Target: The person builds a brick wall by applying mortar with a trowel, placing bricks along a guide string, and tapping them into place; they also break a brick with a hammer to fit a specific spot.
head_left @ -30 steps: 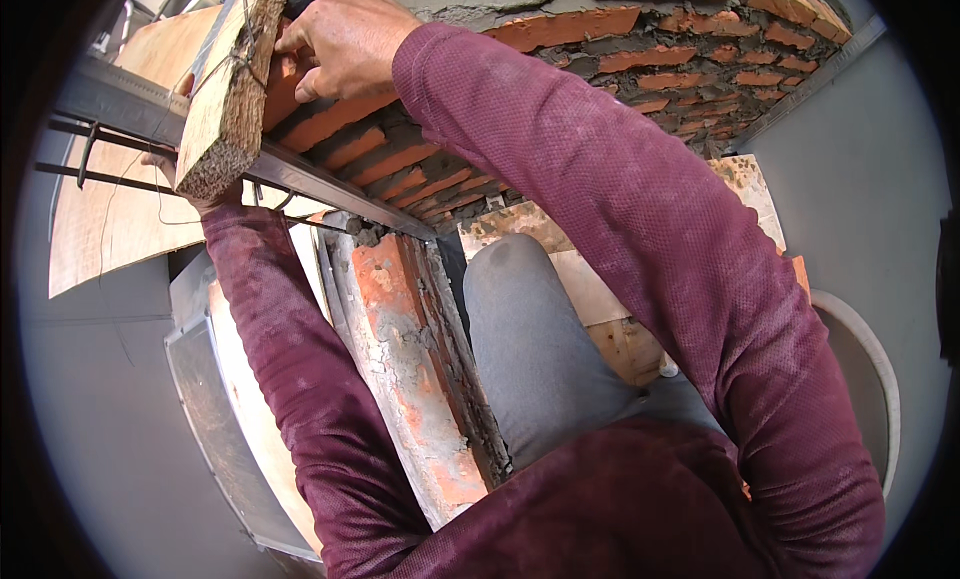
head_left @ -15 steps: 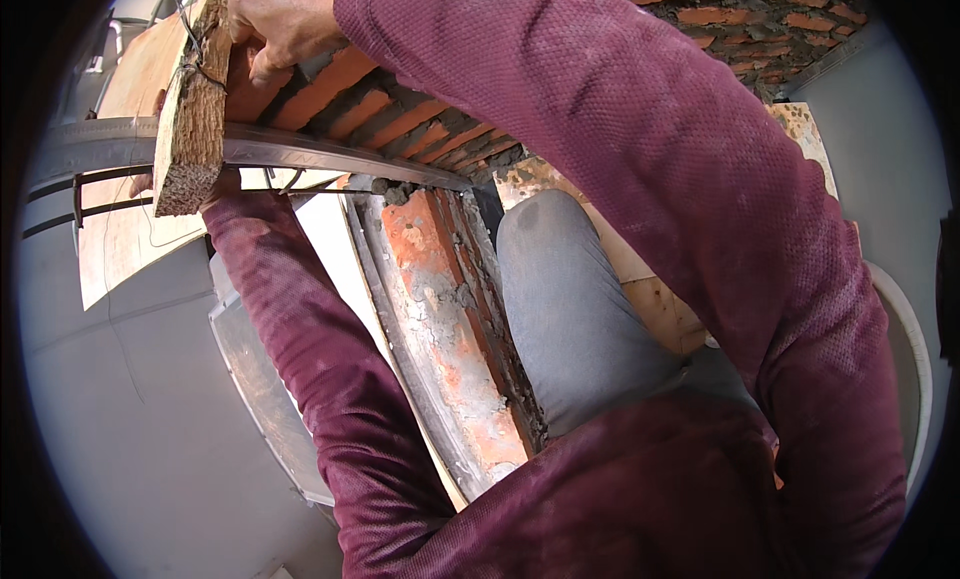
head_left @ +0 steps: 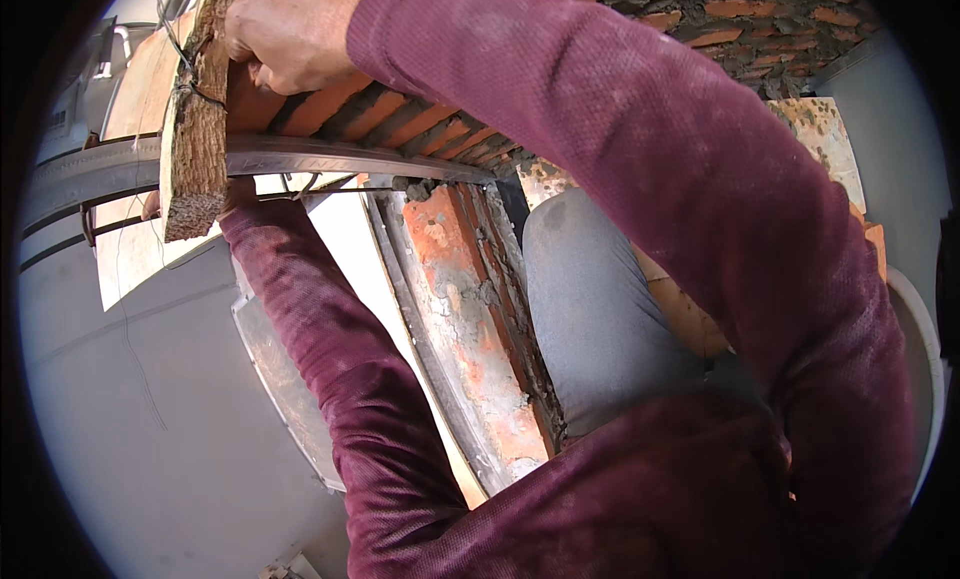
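Note:
At the upper left my right hand (head_left: 295,34) is closed beside a rough wooden timber (head_left: 197,129), its fingers curled against the brickwork; whatever they hold is hidden. My left hand (head_left: 239,192) reaches behind the timber's lower end, near a long metal straightedge (head_left: 340,159). Only its wrist and a fingertip left of the timber show, so its grip is hidden. Thin wire (head_left: 190,74) is wound around the timber. Behind the straightedge runs a brick wall (head_left: 390,114) with grey mortar joints. Thin dark metal rods (head_left: 120,226) pass below the straightedge.
A mortar-smeared brick ledge (head_left: 460,309) lies between my left arm and my grey-clad knee (head_left: 570,269). Pale board (head_left: 125,269) stands at the left, above a grey surface (head_left: 170,359). A stained board (head_left: 825,144) and a rounded white rim (head_left: 925,329) are at the right.
The whole scene has shifted slightly right and down in the picture. My right hand's fingers look more tightly curled beside the timber. My left hand stays behind it.

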### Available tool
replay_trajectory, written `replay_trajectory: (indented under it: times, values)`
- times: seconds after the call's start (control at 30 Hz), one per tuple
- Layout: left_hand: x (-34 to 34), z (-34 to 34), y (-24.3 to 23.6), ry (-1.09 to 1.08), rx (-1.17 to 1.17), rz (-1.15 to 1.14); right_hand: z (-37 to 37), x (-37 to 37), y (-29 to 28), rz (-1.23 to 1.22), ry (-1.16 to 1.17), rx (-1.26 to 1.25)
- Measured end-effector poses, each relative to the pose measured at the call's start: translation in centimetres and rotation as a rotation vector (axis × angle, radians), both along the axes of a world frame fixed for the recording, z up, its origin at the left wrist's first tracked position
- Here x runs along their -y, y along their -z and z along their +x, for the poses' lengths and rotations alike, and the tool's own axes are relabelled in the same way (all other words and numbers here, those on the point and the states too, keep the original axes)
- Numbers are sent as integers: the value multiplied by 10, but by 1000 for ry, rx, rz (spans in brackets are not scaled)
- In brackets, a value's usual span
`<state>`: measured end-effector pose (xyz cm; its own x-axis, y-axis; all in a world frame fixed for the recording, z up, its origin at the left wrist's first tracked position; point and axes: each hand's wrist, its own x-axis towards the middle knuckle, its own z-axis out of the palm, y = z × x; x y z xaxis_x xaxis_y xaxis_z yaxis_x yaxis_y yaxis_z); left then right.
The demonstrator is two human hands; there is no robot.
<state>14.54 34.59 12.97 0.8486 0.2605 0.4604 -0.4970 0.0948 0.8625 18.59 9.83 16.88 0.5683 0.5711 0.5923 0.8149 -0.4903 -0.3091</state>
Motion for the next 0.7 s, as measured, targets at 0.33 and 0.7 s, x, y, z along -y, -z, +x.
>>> replay_trajectory:
  times: [0.33, 0.7]
  values:
    - [-1, 33, 17, 94, 75, -128, -13, 24, 11, -22, 60, 7]
    - [-12, 26, 24, 123, 118, -201, -26, 7, 4, -1, 172, -34]
